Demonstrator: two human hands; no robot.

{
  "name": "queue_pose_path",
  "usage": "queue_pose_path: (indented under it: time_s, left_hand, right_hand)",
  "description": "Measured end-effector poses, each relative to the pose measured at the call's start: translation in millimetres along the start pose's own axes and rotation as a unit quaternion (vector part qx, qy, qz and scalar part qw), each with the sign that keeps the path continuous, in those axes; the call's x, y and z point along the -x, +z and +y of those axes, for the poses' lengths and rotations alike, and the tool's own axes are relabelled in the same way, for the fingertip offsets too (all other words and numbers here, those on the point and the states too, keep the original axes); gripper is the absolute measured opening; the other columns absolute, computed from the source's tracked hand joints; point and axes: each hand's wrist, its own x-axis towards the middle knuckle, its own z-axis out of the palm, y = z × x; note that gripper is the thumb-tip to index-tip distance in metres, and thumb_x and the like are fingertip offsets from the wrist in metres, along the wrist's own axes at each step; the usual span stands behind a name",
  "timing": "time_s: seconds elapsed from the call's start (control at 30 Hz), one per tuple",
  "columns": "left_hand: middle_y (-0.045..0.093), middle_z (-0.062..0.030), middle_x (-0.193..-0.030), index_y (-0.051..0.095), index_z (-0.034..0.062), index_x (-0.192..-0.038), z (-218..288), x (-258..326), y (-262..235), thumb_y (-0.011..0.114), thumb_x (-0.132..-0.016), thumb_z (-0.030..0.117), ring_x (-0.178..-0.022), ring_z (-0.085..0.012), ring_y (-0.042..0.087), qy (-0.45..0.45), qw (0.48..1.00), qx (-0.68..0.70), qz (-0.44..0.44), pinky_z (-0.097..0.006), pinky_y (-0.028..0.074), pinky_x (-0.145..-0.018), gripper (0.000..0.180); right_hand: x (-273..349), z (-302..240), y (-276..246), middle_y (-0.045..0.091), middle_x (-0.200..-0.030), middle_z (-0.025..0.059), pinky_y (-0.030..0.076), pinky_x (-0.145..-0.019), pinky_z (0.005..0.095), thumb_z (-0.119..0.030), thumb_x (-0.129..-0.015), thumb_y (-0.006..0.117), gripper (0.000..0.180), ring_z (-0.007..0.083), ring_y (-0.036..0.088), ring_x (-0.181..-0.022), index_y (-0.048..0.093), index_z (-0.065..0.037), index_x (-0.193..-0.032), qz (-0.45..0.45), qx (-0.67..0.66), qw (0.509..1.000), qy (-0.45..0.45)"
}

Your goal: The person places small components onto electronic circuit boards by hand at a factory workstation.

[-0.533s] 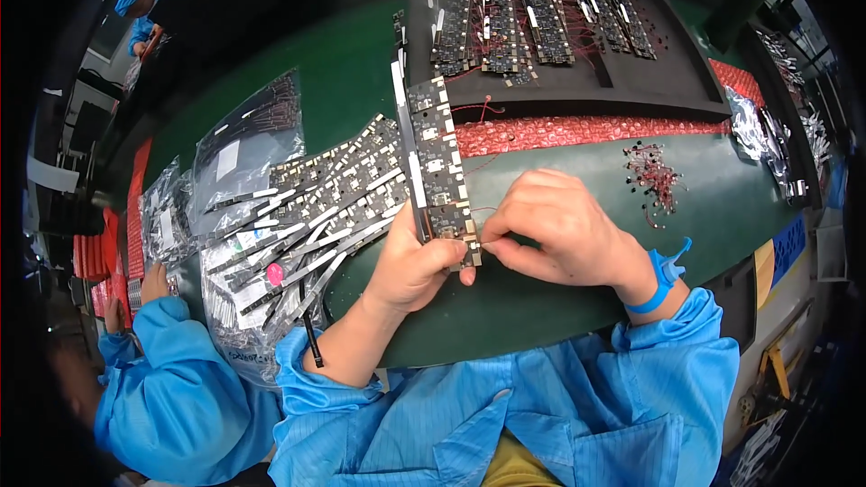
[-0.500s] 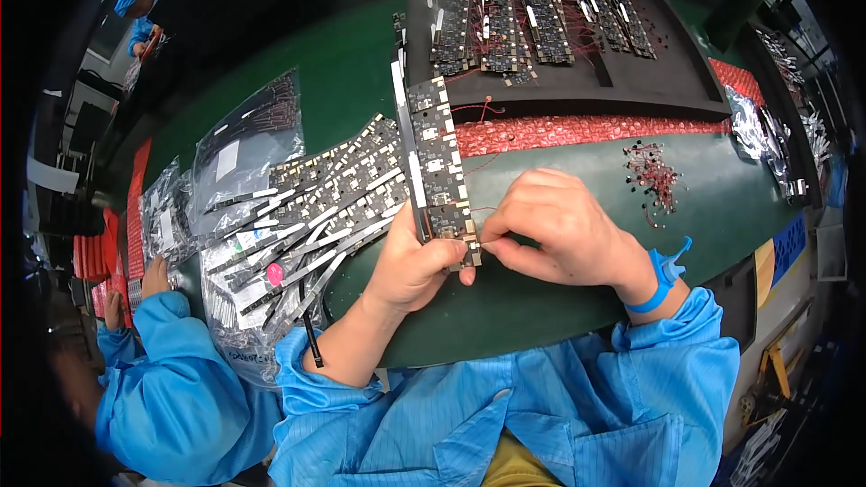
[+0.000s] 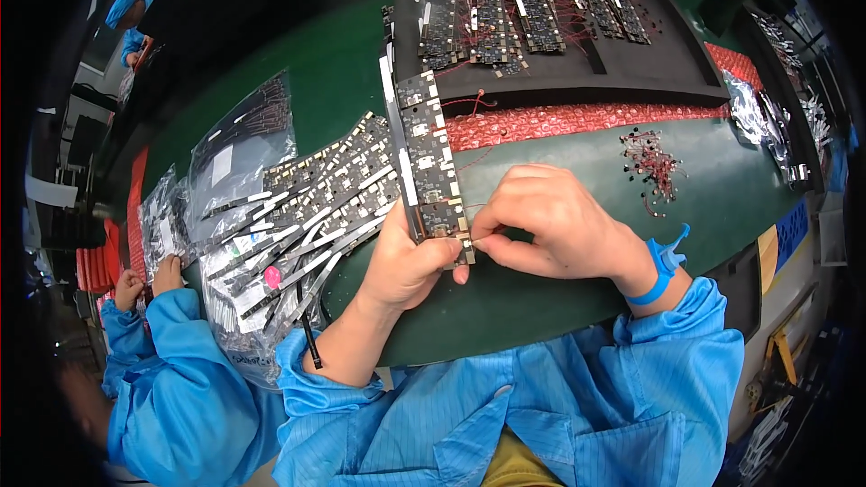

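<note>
My left hand (image 3: 410, 261) grips the near end of a long black circuit board strip (image 3: 429, 153) that runs away from me over the green mat. My right hand (image 3: 552, 221) is pinched at the strip's near right corner, fingertips touching the board's edge; whatever small part it presses there is hidden by the fingers. A blue strap (image 3: 664, 260) circles my right wrist. Both sleeves are blue.
A fan of similar board strips (image 3: 307, 207) lies left of my hands on clear bags (image 3: 236, 149). A black tray (image 3: 559, 54) with wired boards sits at the back, red bubble wrap (image 3: 577, 122) in front of it. Small red-wired parts (image 3: 649, 162) lie to the right. Another person's hands (image 3: 149, 280) work at far left.
</note>
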Motion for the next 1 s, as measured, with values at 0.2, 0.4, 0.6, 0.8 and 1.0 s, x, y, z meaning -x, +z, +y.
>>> queue_pose_path:
  time_s: [0.2, 0.4, 0.6, 0.8, 1.0]
  left_hand:
    - [0.048, -0.0092, -0.068, 0.037, -0.0021, -0.085, 0.8, -0.5, -2.1, 0.048, -0.061, -0.002, -0.049, -0.0121, 0.047, -0.004, 0.999, 0.025, -0.034, -0.020, 0.041, -0.040, 0.027]
    - [0.047, -0.0091, -0.066, 0.038, -0.0019, -0.084, -0.7, -1.8, 1.3, 0.053, -0.060, 0.004, -0.048, -0.0122, 0.047, -0.003, 0.999, 0.016, -0.048, -0.020, 0.040, -0.038, 0.029]
    - [0.048, -0.0093, -0.068, 0.040, -0.0021, -0.083, -4.4, -0.9, -2.7, 0.049, -0.063, 0.001, -0.054, -0.0134, 0.048, 0.004, 0.998, 0.020, -0.063, -0.022, 0.042, -0.043, 0.022]
    - [0.048, -0.0094, -0.067, 0.039, -0.0021, -0.083, -2.8, -3.2, 1.6, 0.048, -0.062, -0.001, -0.054, -0.0142, 0.048, -0.005, 0.999, -0.008, -0.047, -0.023, 0.042, -0.043, 0.023]
    - [0.047, -0.0097, -0.068, 0.036, -0.0014, -0.088, -1.5, -2.9, 0.0, 0.045, -0.061, -0.005, -0.053, -0.0152, 0.048, -0.001, 0.999, -0.034, -0.007, -0.023, 0.041, -0.040, 0.029]
  right_hand:
    - [-0.7, 1.0, 0.2, 0.047, -0.053, 0.0047, 0.036, -0.046, 0.0297, -0.007, -0.056, 0.053, 0.006, 0.0206, 0.046, -0.051, 0.048, -0.006, -0.060, -0.006, -0.036, 0.999, 0.010]
    - [0.2, 1.4, 0.3, 0.049, -0.055, 0.0052, 0.037, -0.047, 0.0300, -0.007, -0.056, 0.052, 0.005, 0.0210, 0.048, -0.053, 0.048, -0.005, -0.060, -0.018, -0.056, 0.998, 0.027]
    - [1.7, 2.7, 1.6, 0.050, -0.056, 0.0059, 0.037, -0.048, 0.0308, -0.008, -0.057, 0.052, 0.005, 0.0220, 0.048, -0.054, 0.049, -0.005, -0.060, -0.024, -0.053, 0.998, 0.039]
    - [3.3, 4.3, -0.1, 0.050, -0.056, 0.0062, 0.038, -0.048, 0.0317, -0.010, -0.058, 0.051, 0.005, 0.0224, 0.049, -0.056, 0.049, -0.006, -0.061, -0.028, -0.022, 0.998, 0.058]
    - [-0.5, 12.6, -2.3, 0.051, -0.058, 0.0069, 0.039, -0.048, 0.0319, -0.013, -0.057, 0.052, 0.009, 0.0233, 0.050, -0.056, 0.050, -0.005, -0.062, -0.057, -0.066, 0.993, 0.073]
